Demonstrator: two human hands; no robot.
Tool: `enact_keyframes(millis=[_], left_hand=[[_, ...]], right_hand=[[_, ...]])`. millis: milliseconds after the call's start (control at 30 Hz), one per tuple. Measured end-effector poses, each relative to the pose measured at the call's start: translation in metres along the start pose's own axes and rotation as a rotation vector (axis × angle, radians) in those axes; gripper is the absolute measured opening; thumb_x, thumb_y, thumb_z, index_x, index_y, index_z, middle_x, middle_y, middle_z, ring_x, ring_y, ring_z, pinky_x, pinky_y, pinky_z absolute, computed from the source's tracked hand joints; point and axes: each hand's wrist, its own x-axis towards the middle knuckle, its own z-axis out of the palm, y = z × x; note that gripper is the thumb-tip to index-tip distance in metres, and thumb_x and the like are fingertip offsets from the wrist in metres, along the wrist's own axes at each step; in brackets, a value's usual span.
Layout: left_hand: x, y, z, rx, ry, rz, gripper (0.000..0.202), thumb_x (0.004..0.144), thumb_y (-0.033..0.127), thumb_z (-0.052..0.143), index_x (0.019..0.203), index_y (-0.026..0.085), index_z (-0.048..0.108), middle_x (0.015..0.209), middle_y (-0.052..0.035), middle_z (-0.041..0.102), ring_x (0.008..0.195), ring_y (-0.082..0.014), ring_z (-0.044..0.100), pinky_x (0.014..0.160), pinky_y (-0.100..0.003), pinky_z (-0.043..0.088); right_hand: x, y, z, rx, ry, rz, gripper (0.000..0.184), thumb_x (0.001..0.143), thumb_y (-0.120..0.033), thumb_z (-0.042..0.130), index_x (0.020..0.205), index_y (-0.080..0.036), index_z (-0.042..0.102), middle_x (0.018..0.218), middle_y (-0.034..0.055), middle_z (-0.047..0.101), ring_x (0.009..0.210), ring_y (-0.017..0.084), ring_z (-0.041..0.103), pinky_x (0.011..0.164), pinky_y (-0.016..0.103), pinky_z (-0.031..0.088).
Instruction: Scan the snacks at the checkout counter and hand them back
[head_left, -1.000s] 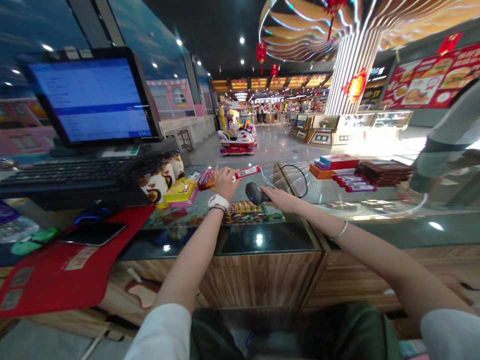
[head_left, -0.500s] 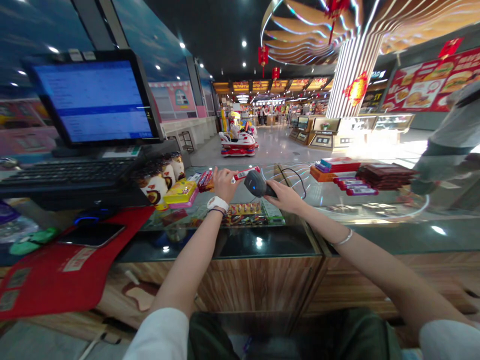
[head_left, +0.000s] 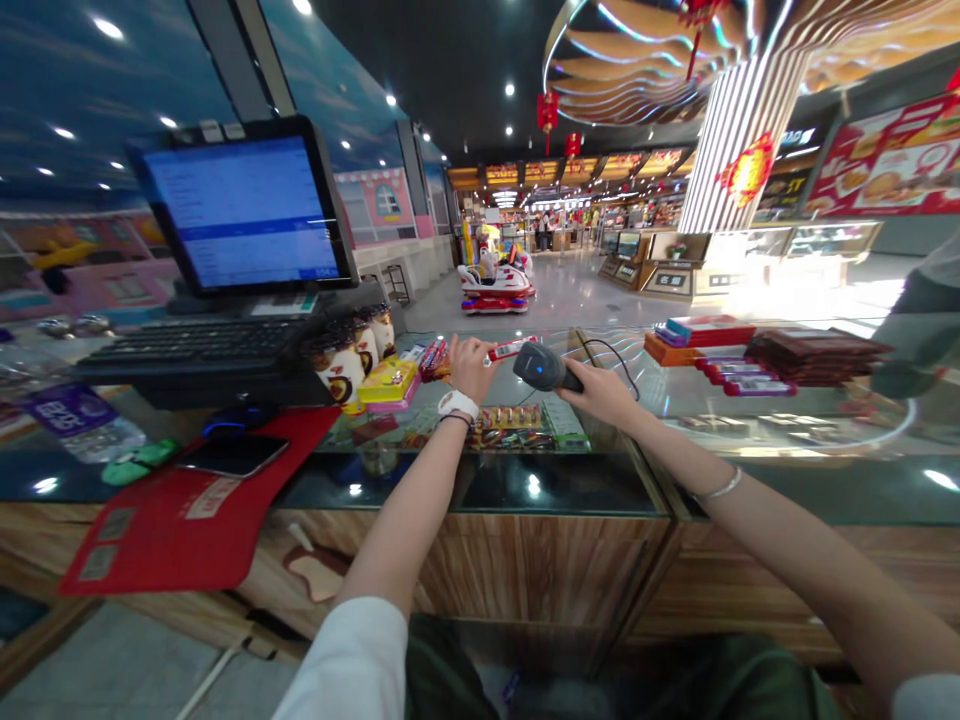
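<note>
Likely scanning: left hand (head_left: 472, 370) pinches a red-and-white stick pack (head_left: 511, 349), right hand (head_left: 604, 393) grips the barcode scanner (head_left: 538, 366) at its four o'clock, needing steady aim next.

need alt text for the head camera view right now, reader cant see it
A person's right hand holds a dark handheld scanner close to a slim red-and-white packet in the left hand, above a glass-topped counter. A lit monitor and keyboard stand at left; stacked brown packets lie at right.
</note>
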Motion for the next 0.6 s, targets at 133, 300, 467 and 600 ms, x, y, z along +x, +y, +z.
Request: enact_keyframes(millis=[133,300,467,600], left_hand=[[-0.0004,-0.0003,0.0015,0.011,0.007,0.005,0.009,0.083,0.025,0.068,0.093,0.025,0.07,0.093,-0.0042,0.067,0.099,-0.026,0.063,0.121,-0.054,0.028],[0.0008,0.0029,-0.003,-0.034,0.005,-0.01,0.015,0.084,0.022,0.067,0.097,0.027,0.07,0.093,-0.003,0.067,0.099,-0.0252,0.063,0.121,-0.056,0.026],[0.0017,0.0046,-0.0074,-0.032,-0.016,-0.013,0.016,0.084,0.021,0.067,0.098,0.027,0.071,0.093,-0.0031,0.067,0.099,-0.0246,0.063,0.121,-0.055,0.027],[0.0017,0.0052,-0.0076,-0.034,-0.019,-0.016,0.015,0.084,0.021,0.068,0.098,0.026,0.071,0.094,-0.0035,0.066,0.1,-0.0246,0.063,0.121,-0.055,0.027]], right_hand=[[0.0,0.0015,0.001,0.018,-0.01,-0.009,0.044,0.089,-0.033,0.059,0.13,-0.018,0.056,0.118,0.0124,0.073,0.099,0.031,0.072,0.079,0.037,0.055],[0.0002,0.0018,0.0008,0.039,-0.024,0.003,0.044,0.091,-0.034,0.058,0.131,-0.019,0.056,0.119,0.0126,0.072,0.101,0.032,0.071,0.081,0.039,0.055],[0.0007,0.0014,0.0003,0.046,-0.031,0.009,0.042,0.091,-0.034,0.058,0.13,-0.019,0.056,0.12,0.0122,0.071,0.102,0.031,0.07,0.082,0.038,0.055],[0.0012,0.0025,0.0004,0.05,-0.054,0.019,0.043,0.091,-0.035,0.058,0.131,-0.017,0.054,0.123,0.0137,0.069,0.106,0.032,0.069,0.085,0.04,0.055]])
